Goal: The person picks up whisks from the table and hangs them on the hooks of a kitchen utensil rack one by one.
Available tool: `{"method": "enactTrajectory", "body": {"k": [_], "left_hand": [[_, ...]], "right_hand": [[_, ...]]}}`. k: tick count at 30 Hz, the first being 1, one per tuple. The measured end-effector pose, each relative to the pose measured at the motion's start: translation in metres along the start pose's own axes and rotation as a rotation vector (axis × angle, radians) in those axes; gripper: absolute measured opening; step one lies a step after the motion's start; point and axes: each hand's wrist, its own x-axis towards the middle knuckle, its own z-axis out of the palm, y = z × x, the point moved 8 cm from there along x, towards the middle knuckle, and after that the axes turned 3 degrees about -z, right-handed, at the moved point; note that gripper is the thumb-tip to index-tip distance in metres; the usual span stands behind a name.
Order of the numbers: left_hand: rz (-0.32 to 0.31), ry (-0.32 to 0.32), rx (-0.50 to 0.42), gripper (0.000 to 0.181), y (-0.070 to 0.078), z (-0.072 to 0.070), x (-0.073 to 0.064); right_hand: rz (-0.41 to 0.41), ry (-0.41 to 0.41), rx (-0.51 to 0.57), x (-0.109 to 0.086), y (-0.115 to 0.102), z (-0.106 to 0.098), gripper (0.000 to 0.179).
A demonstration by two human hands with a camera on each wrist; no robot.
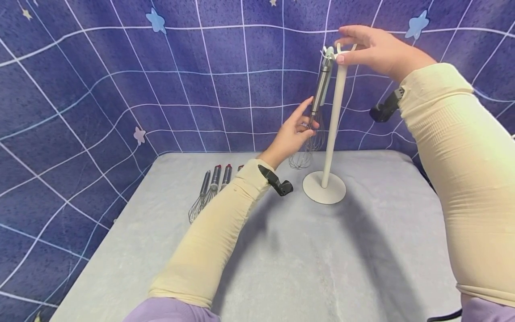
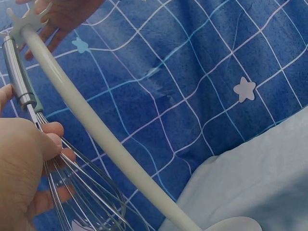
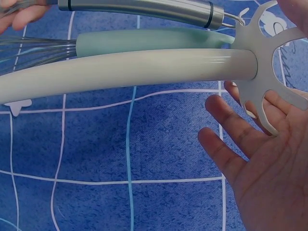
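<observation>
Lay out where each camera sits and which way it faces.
Head: worn on the head, facing forward and down at the stand and table; left hand, right hand and sleeves show.
Left wrist: worn there, facing the steel whisk and stand; left hand and part of the right hand show.
Right wrist: worn there, facing the stand's top and green whisk; right hand and some left fingers show.
Both wrist views share the stand.

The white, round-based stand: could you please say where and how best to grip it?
Probably the middle of its slim pole, from the right: that side is bare there, whereas the steel-handled wire whisk and left hand crowd its left.
</observation>
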Motion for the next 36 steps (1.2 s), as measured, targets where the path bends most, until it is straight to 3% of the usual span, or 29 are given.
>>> {"method": "enactTrajectory", "body": {"k": [6, 16, 26, 32, 36], "left_hand": [[0.002, -0.008, 0.083, 0.084, -0.009, 0.002, -0.007], [-0.107, -0.036, 0.268, 0.084, -0.035, 0.003, -0.022], [-0.187, -0.101, 0.28, 0.093, -0.062, 0.008, -0.035], [-0.16, -0.112, 0.287, 0.096, -0.072, 0.009, -0.037], [-0.177, -0.114, 0.292, 0.099, -0.078, 0.005, -0.04]], "right_hand": [[-0.002, -0.002, -0.01, 0.0, -0.001, 0.001, 0.082], [0.021, 0.006, -0.016, -0.005, 0.002, 0.0, 0.081], [0.002, 0.012, -0.014, -0.003, 0.002, -0.001, 0.082], [-0.01, 0.009, -0.017, -0.001, 0.001, 0.0, 0.082], [-0.008, 0.01, -0.02, -0.001, 0.0, 0.0, 0.082]]}}
